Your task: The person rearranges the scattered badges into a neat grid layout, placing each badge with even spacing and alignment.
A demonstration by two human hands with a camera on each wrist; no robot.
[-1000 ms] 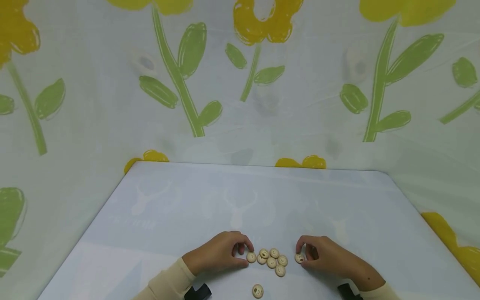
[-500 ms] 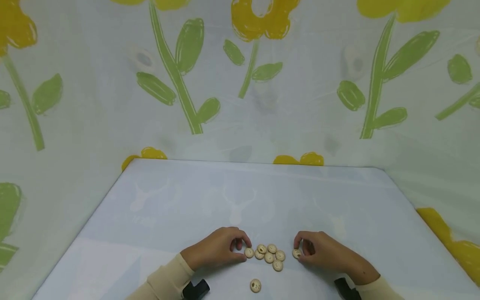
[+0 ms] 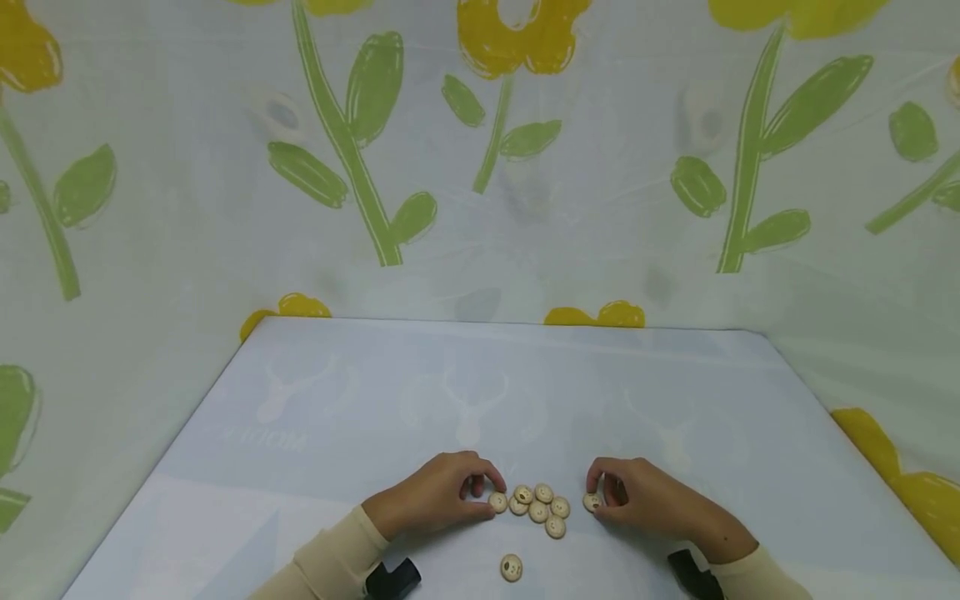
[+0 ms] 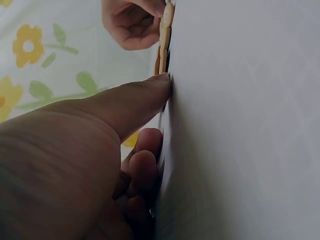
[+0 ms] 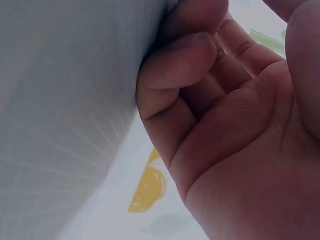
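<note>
Several round, pale wooden buttons lie on the white table; most form a close cluster [image 3: 538,512] between the two hands, some overlapping. My left hand [image 3: 431,497] pinches one button [image 3: 498,502] at the cluster's left end, thumb and index finger at its rim. On the other side, my right hand [image 3: 647,502] pinches another button [image 3: 592,502], a short gap away from the cluster. A single button [image 3: 512,567] with a dark mark lies apart, nearer the person. From the left wrist, buttons [image 4: 164,37] show edge-on past the thumb; in the right wrist view, curled fingers [image 5: 182,62] rest against the tabletop.
The white table [image 3: 375,392] has faint deer-head and lettering patterns on it. Behind and beside it hangs a pale cloth [image 3: 600,167] printed with yellow flowers and green leaves. Dark wrist devices [image 3: 393,578] sit under both forearms.
The whole head view has shifted slightly, so everything appears a little higher and further left. Both hands keep their pinch on the same buttons, and the cluster keeps its layout.
</note>
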